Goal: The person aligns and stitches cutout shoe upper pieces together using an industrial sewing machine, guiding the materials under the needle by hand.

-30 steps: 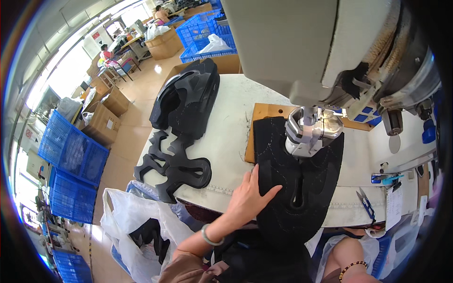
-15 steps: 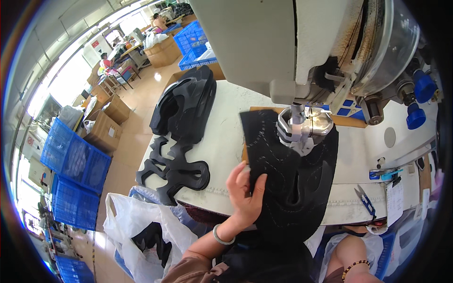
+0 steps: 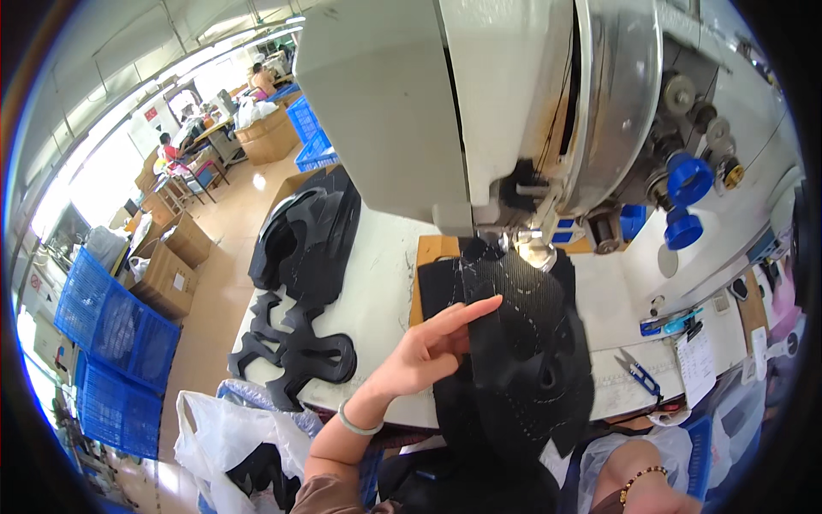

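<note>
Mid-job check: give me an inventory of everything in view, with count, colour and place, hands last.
Sewing machine: 1, grey-white, top centre to right
Knobs: at least 2, blue, machine's right side
Stitched fabric: layered, exact count unclear, black, below machine
Cut pieces: several, black, table's left side
Worktable: 1, white, centre
Board: 1, tan, partly under fabric
Thread snips: 1, blue-handled, right of fabric
Paper sheet: 1, white, right of snips
Plastic bag: 1, white, lower left
Crates: several, blue, left, background and lower right
Cardboard boxes: several, brown, upper left
Co-workers: 2, one in red, far upper left
Left hand: 1, brown sleeve, on stitched fabric
Right arm: 1, beaded bracelet, lower right; hand indistinct
</note>
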Available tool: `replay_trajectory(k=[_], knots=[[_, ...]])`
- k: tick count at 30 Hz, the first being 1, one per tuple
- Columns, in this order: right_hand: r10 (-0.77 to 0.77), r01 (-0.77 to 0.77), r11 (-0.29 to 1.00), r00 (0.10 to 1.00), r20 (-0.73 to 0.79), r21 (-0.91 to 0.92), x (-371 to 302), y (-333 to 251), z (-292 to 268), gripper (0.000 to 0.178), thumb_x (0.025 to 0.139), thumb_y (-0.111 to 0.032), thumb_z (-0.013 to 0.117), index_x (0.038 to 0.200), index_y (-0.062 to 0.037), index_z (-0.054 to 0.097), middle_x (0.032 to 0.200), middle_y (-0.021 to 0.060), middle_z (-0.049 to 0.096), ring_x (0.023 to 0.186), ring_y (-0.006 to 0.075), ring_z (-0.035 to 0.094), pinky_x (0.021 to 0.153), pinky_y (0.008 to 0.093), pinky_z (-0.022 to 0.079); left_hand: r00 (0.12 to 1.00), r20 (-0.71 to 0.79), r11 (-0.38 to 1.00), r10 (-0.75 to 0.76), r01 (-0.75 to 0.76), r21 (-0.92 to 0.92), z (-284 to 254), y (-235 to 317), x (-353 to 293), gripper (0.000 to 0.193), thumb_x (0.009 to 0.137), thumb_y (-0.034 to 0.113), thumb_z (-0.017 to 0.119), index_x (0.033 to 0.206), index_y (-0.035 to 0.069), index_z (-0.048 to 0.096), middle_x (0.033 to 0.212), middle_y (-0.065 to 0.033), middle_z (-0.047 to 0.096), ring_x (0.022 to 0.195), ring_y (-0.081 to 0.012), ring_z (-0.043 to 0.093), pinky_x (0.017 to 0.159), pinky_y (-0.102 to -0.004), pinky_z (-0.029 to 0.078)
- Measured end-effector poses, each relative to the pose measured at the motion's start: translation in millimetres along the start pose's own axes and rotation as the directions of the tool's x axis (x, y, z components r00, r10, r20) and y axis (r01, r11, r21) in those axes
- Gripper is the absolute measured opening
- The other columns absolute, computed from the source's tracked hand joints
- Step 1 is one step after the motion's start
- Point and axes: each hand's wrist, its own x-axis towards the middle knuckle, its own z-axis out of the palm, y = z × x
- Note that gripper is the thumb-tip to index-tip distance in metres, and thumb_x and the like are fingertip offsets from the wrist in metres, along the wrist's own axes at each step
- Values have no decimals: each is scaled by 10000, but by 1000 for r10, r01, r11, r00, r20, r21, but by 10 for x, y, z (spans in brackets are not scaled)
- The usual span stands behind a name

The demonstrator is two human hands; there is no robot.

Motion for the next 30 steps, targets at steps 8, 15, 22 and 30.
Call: replay_trajectory(k=[8,15,22,30], knots=[[375,146,836,550,746,-528,-83,1457,850,470,596,-70,640,1057,-159,651,1103,-1,572,661,167,491,604,263,403,991,-61,906,116,-80,415,-59,-125,160,592,761,-127,501,1309,97,503,892,-12,469,780,-114,479,705,-225,408],[331,106,847,662,673,-521,-104,1845,984,431,618,-239,680,1039,-147,669,925,-12,605,624,153,486,537,271,419,840,227,57,494,-291,955,-59,-138,378,543,703,7,627,1217,180,597,834,-33,446,729,-202,487,715,-327,439],[402,86,795,668,626,-601,-296,1829,949,371,664,-253,700,1019,-144,679,1001,40,665,659,154,601,540,263,444,732,349,-51,585,-397,917,-148,-181,527,487,662,19,639,1135,135,646,1075,-66,544,1044,-254,549,908,-375,457],[393,64,811,676,623,-581,-354,1869,921,344,632,-176,745,969,-140,687,937,42,674,826,231,658,678,311,518,736,306,27,604,-402,915,-164,-192,565,498,628,-40,648,1099,121,664,1108,-67,557,1049,-255,572,884,-349,499]])
